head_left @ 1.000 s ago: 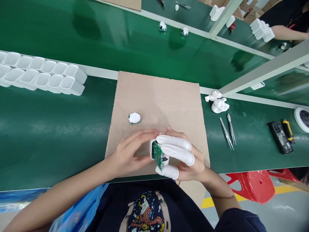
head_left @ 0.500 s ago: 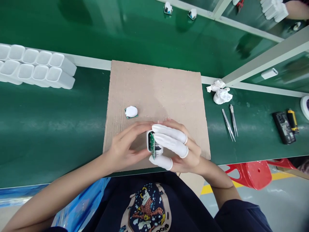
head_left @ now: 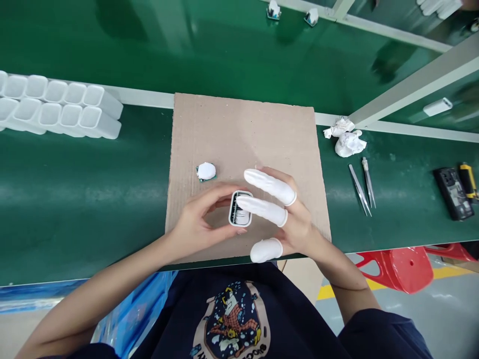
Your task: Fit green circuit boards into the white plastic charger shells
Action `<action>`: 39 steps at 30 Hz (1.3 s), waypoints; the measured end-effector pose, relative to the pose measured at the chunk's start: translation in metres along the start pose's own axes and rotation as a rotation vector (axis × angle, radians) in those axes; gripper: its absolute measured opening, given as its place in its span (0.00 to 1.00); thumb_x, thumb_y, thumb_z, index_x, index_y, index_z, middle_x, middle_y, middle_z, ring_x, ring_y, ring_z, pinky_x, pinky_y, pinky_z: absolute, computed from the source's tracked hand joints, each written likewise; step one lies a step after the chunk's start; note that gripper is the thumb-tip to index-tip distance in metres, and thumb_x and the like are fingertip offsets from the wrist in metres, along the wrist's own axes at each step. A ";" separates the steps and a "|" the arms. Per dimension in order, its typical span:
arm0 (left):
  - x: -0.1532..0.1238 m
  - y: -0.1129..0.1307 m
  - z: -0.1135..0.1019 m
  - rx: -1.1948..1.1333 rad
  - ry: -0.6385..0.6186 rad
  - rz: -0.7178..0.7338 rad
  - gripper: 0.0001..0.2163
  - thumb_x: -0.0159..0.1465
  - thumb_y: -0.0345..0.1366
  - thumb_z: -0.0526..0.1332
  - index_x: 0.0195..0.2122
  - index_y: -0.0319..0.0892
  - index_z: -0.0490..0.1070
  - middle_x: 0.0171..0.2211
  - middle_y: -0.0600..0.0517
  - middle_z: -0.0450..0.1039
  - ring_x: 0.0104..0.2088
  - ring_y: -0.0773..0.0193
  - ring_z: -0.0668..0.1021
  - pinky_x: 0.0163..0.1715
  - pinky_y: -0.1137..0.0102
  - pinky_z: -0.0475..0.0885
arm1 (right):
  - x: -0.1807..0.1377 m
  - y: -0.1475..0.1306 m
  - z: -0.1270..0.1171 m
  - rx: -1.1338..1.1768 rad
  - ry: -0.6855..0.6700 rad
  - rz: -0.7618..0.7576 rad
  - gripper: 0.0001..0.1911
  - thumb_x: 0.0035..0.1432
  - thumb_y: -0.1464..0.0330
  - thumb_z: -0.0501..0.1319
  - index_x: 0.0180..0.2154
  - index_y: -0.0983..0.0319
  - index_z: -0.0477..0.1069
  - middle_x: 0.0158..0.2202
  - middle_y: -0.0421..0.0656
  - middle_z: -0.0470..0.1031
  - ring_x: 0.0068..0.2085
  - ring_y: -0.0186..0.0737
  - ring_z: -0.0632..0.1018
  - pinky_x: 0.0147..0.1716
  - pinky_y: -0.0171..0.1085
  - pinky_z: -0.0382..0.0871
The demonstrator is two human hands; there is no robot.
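My left hand [head_left: 196, 215] grips a small white plastic housing [head_left: 230, 212] between thumb and fingers, its open end facing up. A circuit board with a white lump [head_left: 242, 217] sits down inside the housing. My right hand [head_left: 295, 222], with white finger cots on the thumb and two fingers, is spread open. One cotted fingertip rests at the housing's opening; the index finger and thumb are apart from it. Another circuit board with a white blob [head_left: 206, 171] lies on the cardboard sheet [head_left: 243, 134], just beyond my left hand.
Several white housings [head_left: 90, 119] stand in rows at the left. To the right lie crumpled white lumps [head_left: 350, 143], two tweezers [head_left: 359, 189], a black device [head_left: 453, 193] and a yellow-black tool [head_left: 467, 179]. Two boards [head_left: 274, 10] sit at the back. A red stool [head_left: 409, 269] is below the table.
The board, earlier tilted and sticking out of the housing in my right fingers, is now down inside it. My right thumb and index finger have let go and spread apart.
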State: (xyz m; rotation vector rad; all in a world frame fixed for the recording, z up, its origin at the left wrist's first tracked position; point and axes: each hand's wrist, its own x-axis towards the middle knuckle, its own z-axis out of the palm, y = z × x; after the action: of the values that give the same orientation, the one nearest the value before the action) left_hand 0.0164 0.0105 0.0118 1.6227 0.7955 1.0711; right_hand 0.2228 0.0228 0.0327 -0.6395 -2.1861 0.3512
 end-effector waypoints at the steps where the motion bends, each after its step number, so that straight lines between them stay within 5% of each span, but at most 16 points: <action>1: 0.001 0.001 -0.001 0.016 -0.013 0.006 0.24 0.58 0.34 0.71 0.56 0.45 0.70 0.48 0.46 0.77 0.47 0.58 0.80 0.47 0.66 0.79 | -0.001 0.001 0.000 -0.006 0.005 -0.008 0.26 0.66 0.50 0.53 0.55 0.63 0.67 0.57 0.55 0.68 0.63 0.54 0.66 0.59 0.57 0.67; 6: 0.004 -0.001 -0.001 0.093 0.000 0.097 0.25 0.59 0.35 0.70 0.57 0.43 0.69 0.46 0.44 0.77 0.44 0.58 0.79 0.42 0.65 0.79 | -0.003 0.005 0.001 0.023 -0.022 -0.014 0.25 0.66 0.53 0.55 0.56 0.63 0.67 0.55 0.55 0.70 0.62 0.56 0.67 0.59 0.60 0.66; 12: 0.004 -0.006 0.000 0.188 0.026 0.168 0.25 0.60 0.33 0.69 0.59 0.43 0.67 0.49 0.42 0.75 0.49 0.56 0.78 0.49 0.60 0.76 | -0.004 0.009 0.001 0.060 -0.066 0.001 0.23 0.66 0.54 0.58 0.56 0.60 0.68 0.56 0.52 0.70 0.63 0.54 0.66 0.58 0.60 0.66; 17: 0.004 -0.002 -0.005 0.229 0.015 0.270 0.27 0.60 0.35 0.69 0.61 0.44 0.66 0.48 0.43 0.74 0.47 0.56 0.78 0.45 0.62 0.77 | -0.002 0.013 -0.011 0.250 0.010 0.151 0.20 0.61 0.59 0.63 0.53 0.56 0.68 0.56 0.48 0.70 0.57 0.52 0.73 0.53 0.55 0.73; 24: 0.005 -0.001 -0.005 0.222 -0.010 0.346 0.27 0.61 0.36 0.68 0.62 0.41 0.65 0.45 0.42 0.73 0.45 0.58 0.78 0.43 0.66 0.77 | 0.003 0.008 -0.018 0.099 0.021 0.015 0.10 0.59 0.71 0.64 0.43 0.57 0.72 0.49 0.47 0.74 0.48 0.46 0.79 0.49 0.54 0.77; 32: 0.007 -0.002 -0.006 0.153 -0.024 0.348 0.31 0.59 0.47 0.69 0.61 0.40 0.66 0.41 0.43 0.74 0.39 0.60 0.77 0.38 0.67 0.77 | -0.003 0.009 -0.019 -0.021 -0.029 -0.038 0.09 0.61 0.72 0.63 0.44 0.59 0.73 0.49 0.47 0.74 0.50 0.47 0.76 0.50 0.54 0.76; 39: 0.012 0.002 -0.012 0.038 -0.115 0.218 0.25 0.61 0.51 0.66 0.55 0.44 0.73 0.34 0.48 0.76 0.31 0.63 0.77 0.30 0.70 0.74 | -0.007 0.007 -0.015 0.021 -0.150 -0.014 0.08 0.61 0.70 0.64 0.44 0.58 0.72 0.45 0.46 0.74 0.47 0.46 0.74 0.44 0.49 0.77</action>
State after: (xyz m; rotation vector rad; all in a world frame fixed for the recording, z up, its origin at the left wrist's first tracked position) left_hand 0.0103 0.0249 0.0180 1.8173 0.5750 1.1076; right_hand 0.2406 0.0252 0.0350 -0.6025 -2.3254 0.4257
